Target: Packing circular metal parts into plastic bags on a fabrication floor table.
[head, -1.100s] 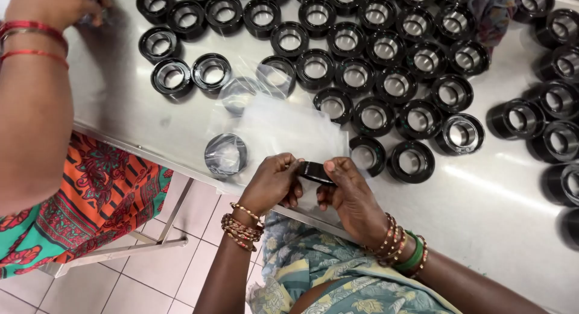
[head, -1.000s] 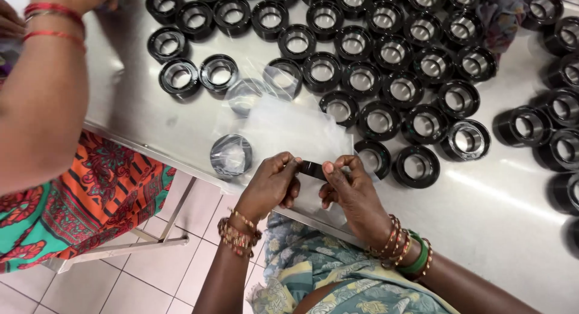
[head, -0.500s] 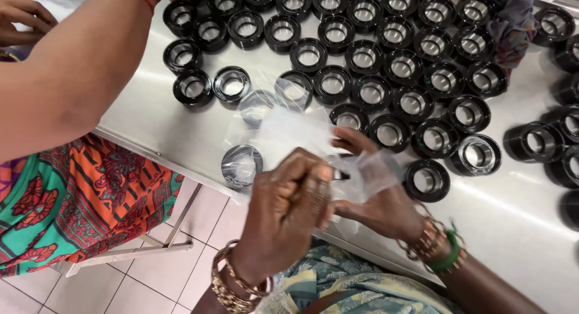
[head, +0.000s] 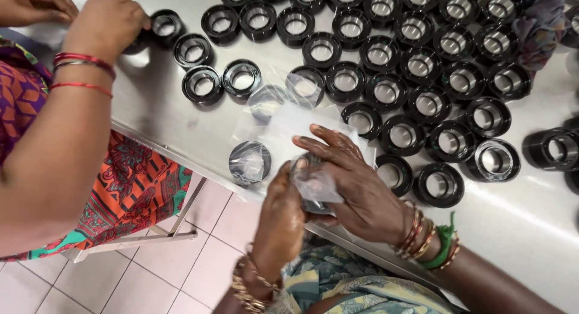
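Observation:
My left hand (head: pixel 282 220) and my right hand (head: pixel 353 182) meet at the near edge of the steel table (head: pixel 181 124). Together they grip a black ring part (head: pixel 304 169) that sits inside a small clear plastic bag (head: pixel 316 184). The part is mostly hidden by my fingers and the bag. Just left of my hands a bagged black ring (head: pixel 249 161) lies on the table. More clear bags (head: pixel 283 118) lie flat behind my hands.
Several black ring parts (head: pixel 416 64) stand in rows across the table's middle and far side. A co-worker's hand (head: pixel 111 25) at the upper left rests on a ring (head: pixel 164 26). A purple cloth (head: pixel 540 21) lies at the top right. Tiled floor shows below.
My hands have lifted from the table edge and the black part has gone into a clear bag. The co-worker's arm has come in at the left and reached a ring.

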